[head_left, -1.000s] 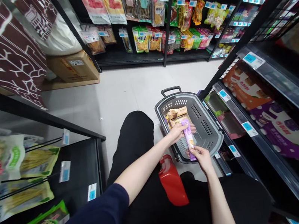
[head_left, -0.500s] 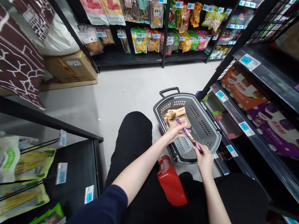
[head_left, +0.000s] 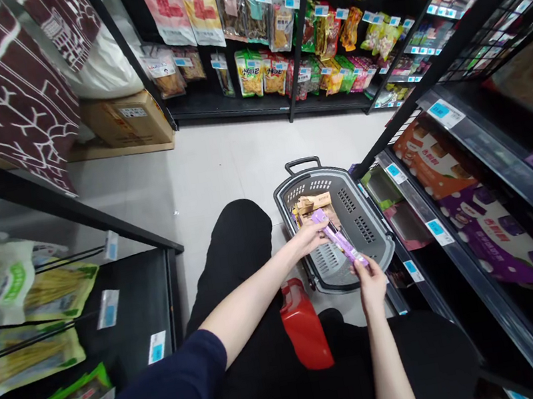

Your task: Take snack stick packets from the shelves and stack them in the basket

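Observation:
A long, slim purple packet is stretched between my two hands above the shopping basket. Its upper left end is pinched by my left hand, and its lower right end by my right hand. Below them the grey shopping basket stands on the floor, its black handle folded outward at the far side. Several brown packages lie in the basket's left part, partly covered by my left hand. The print on the purple packet is too small to read.
To the right, a shelf holds orange boxes and purple boxes. Bagged snacks hang on the rack ahead and on the black shelf at left. A red object sits between my knees. A cardboard box stands at far left.
The purple packet has been turned so that a broader, lighter face shows upward. Both hands keep hold of its ends; my right hand has shifted slightly right and down.

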Action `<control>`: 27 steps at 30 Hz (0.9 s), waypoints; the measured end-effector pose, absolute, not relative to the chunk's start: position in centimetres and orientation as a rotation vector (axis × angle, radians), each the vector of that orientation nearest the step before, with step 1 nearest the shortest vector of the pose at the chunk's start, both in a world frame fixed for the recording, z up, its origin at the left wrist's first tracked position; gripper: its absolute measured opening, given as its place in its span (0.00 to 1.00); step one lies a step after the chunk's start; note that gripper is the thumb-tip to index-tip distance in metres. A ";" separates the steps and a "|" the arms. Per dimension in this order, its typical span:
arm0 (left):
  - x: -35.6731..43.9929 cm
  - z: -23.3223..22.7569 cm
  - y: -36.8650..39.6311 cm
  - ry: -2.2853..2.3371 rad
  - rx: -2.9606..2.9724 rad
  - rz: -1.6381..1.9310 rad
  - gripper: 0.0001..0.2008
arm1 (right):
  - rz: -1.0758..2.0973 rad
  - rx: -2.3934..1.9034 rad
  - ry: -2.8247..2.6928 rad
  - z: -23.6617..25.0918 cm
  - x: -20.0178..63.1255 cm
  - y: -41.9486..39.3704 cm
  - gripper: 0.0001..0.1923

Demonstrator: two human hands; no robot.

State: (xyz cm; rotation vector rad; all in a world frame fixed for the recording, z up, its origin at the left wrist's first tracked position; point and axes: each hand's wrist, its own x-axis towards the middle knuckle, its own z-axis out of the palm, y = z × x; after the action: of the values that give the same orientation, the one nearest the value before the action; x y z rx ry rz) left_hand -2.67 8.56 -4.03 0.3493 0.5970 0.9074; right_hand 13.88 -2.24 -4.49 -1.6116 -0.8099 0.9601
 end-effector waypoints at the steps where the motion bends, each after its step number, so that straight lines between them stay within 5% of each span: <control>1: -2.8 -4.1 8.5 0.659 0.388 0.864 0.10 | 0.880 -1.630 -0.837 -3.8 14.6 -2.2 0.25; 6: -2.3 -4.4 7.6 0.675 0.706 0.653 0.08 | 0.589 -1.667 -0.937 1.4 19.0 -1.4 0.23; 14: -0.3 -3.7 4.6 0.443 0.991 0.378 0.11 | 0.564 -1.883 -1.407 8.3 20.5 -0.7 0.21; 22: -0.3 -3.5 4.3 0.439 1.002 0.315 0.13 | 0.614 -1.940 -1.582 10.5 19.7 -0.3 0.20; 27: -0.9 -3.0 5.4 0.488 1.051 0.418 0.13 | 0.675 -1.865 -1.257 7.9 21.5 -0.6 0.20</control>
State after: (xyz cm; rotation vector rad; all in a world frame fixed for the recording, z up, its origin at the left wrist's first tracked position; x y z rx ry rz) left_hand -0.92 5.36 -2.96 1.0508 0.4883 0.4180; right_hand 21.53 -0.55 7.86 -1.8646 -1.2570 0.6750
